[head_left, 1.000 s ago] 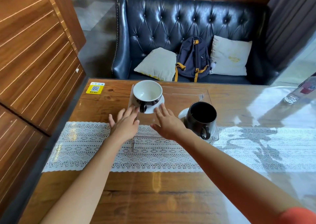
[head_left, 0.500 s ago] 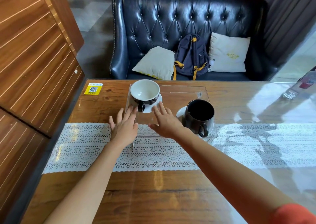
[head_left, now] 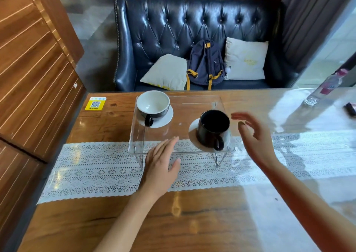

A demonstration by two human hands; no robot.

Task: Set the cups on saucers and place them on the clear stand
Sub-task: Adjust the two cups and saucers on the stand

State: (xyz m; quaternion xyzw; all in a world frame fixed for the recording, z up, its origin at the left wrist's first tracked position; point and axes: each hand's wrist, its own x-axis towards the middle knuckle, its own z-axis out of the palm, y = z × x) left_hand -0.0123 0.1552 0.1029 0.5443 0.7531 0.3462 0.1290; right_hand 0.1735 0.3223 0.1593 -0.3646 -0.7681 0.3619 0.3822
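— What is behind the table (head_left: 107,223)?
— A dark tufted leather sofa (head_left: 192,24) with two pillows and a backpack (head_left: 206,65). Wood panels (head_left: 34,59) stand left; bright daylight enters from right.

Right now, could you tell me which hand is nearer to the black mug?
The right hand. It hovers open just right of the black mug, fingertips near its rim. The left hand lies flat at the clear stand's front edge, farther to the mug's left.

Two cups (head_left: 153,105) (head_left: 212,129), two saucers (head_left: 165,118) (head_left: 192,134), one clear stand (head_left: 194,105), two cushions (head_left: 165,72) (head_left: 246,59), one backpack (head_left: 205,65).
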